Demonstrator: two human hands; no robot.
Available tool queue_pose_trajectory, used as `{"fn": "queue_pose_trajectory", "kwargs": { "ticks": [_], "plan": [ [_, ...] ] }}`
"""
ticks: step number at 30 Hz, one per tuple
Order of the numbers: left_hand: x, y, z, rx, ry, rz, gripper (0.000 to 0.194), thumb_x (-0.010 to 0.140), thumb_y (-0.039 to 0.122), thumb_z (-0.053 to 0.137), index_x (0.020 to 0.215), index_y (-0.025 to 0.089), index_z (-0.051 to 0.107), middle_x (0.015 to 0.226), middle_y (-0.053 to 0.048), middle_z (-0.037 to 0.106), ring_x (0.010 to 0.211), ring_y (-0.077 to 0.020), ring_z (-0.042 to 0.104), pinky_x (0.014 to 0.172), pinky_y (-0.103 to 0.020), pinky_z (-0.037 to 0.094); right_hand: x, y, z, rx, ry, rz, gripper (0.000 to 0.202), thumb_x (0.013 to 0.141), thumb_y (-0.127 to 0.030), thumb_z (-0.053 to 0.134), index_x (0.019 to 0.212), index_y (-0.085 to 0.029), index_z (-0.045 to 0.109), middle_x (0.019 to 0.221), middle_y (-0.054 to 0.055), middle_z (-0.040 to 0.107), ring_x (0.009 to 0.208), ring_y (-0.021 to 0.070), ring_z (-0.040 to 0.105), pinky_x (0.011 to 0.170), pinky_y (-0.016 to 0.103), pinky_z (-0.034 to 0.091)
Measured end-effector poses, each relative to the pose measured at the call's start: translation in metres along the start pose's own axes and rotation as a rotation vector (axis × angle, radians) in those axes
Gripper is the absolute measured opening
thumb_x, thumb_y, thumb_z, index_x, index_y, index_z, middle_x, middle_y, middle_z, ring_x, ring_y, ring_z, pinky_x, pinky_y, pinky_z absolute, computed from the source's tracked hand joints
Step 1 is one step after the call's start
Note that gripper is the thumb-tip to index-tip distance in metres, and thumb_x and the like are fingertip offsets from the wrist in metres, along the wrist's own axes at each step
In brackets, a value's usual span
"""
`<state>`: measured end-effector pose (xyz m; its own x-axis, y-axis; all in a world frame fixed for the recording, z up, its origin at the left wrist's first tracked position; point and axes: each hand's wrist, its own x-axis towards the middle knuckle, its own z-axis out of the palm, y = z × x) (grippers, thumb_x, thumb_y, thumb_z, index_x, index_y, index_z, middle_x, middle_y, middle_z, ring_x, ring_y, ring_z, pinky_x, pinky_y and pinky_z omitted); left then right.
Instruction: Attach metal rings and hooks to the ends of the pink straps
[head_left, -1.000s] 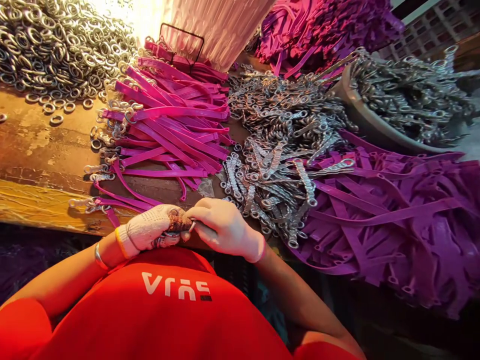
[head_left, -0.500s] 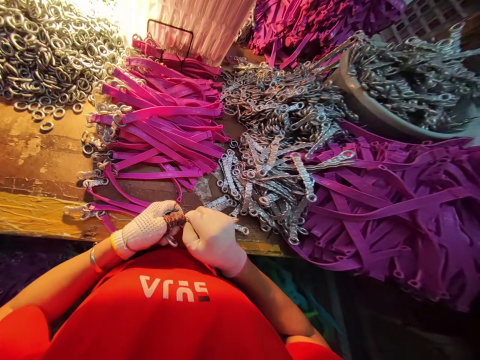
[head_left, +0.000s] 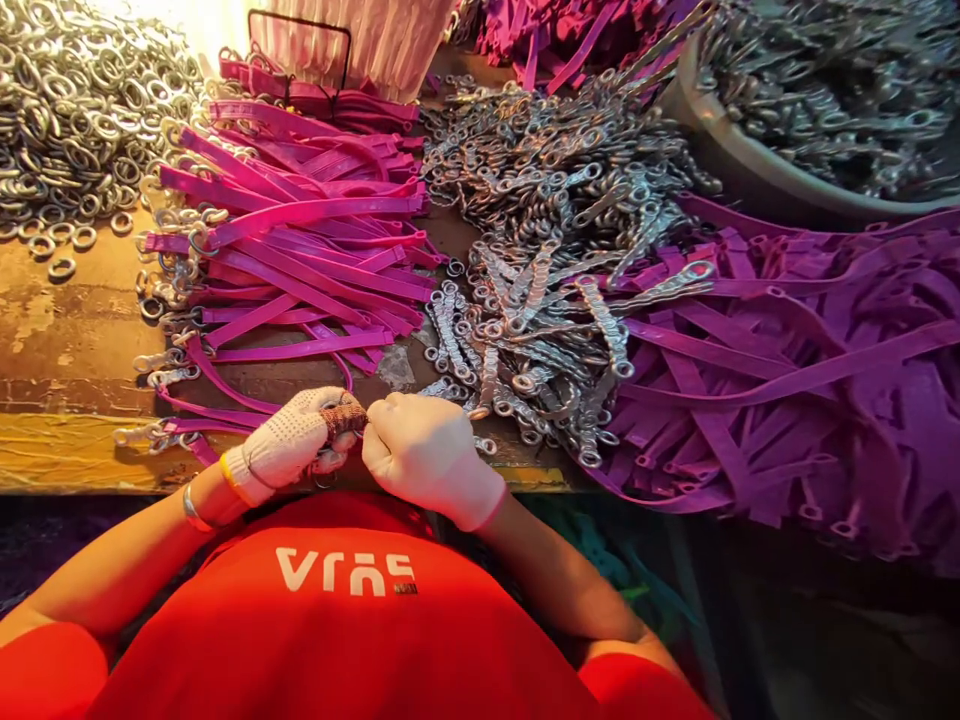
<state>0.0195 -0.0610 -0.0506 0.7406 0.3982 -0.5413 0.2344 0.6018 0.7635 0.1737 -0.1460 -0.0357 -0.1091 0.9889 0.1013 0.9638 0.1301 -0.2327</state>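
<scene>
The left hand (head_left: 307,428) and the right hand (head_left: 424,445) are meeting, their fingers curling closed and apparently pinching a small part between them; the fingers are hiding it, so I cannot tell its long axis. The right hand is staying nearer to the metal links (head_left: 532,345), which are showing ridged bodies and round eyes. Beyond the left hand, flat, glossy pink straps (head_left: 315,235) are lying mostly crosswise on the worn wooden surface (head_left: 67,345).
</scene>
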Motion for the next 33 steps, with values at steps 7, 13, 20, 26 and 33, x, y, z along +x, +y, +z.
{"fn": "queue_pose_trajectory", "kwargs": {
  "ticks": [7,13,20,26,33],
  "plan": [
    [0.006,0.033,-0.004,0.517,0.115,0.221,0.015,0.093,0.026,0.049,0.089,0.017,0.06,0.068,0.001,0.057,0.053,-0.0102,0.049,0.05,-0.021,0.041,-0.013,0.007,0.001,0.545,0.125,0.241,0.029,0.103,-0.033,0.044,0.088,-0.019,0.065,0.081,0.004,0.07,0.074,0.0166,0.063,0.069,0.028,0.045],
    [0.058,0.051,0.003,1.457,0.363,0.381,0.044,0.087,0.004,0.045,0.126,0.01,0.063,0.124,-0.018,0.064,0.107,-0.0283,0.066,0.092,-0.039,0.052,-0.015,0.014,0.002,0.735,0.248,0.428,0.031,0.103,-0.037,0.045,0.117,-0.02,0.067,0.107,0.007,0.075,0.093,0.0195,0.069,0.081,0.031,0.053],
    [0.06,0.051,0.012,1.428,0.376,0.347,0.03,0.087,0.007,0.045,0.107,0.012,0.067,0.11,-0.016,0.066,0.084,-0.0225,0.068,0.072,-0.031,0.051,-0.022,0.012,0.005,0.685,0.233,0.41,0.03,0.102,-0.033,0.047,0.123,-0.02,0.065,0.108,0.007,0.076,0.094,0.0191,0.071,0.085,0.029,0.054],
    [-0.003,0.054,0.003,0.527,0.128,0.167,0.022,0.097,0.033,0.046,0.088,0.017,0.058,0.05,0.004,0.049,0.042,-0.0096,0.042,0.043,-0.019,0.031,-0.016,0.008,0.005,0.551,0.246,0.176,0.027,0.102,-0.024,0.043,0.12,-0.019,0.063,0.108,0.009,0.073,0.098,0.0196,0.069,0.09,0.03,0.051],
    [-0.024,0.028,0.009,0.72,0.23,0.246,0.021,0.096,0.034,0.05,0.087,0.017,0.059,0.058,0.0,0.057,0.052,-0.0126,0.05,0.054,-0.023,0.037,-0.004,-0.012,-0.003,-0.029,0.063,0.116,0.025,0.101,-0.019,0.041,0.101,-0.016,0.066,0.077,0.008,0.064,0.066,0.0179,0.057,0.059,0.031,0.032]
  ]
}}
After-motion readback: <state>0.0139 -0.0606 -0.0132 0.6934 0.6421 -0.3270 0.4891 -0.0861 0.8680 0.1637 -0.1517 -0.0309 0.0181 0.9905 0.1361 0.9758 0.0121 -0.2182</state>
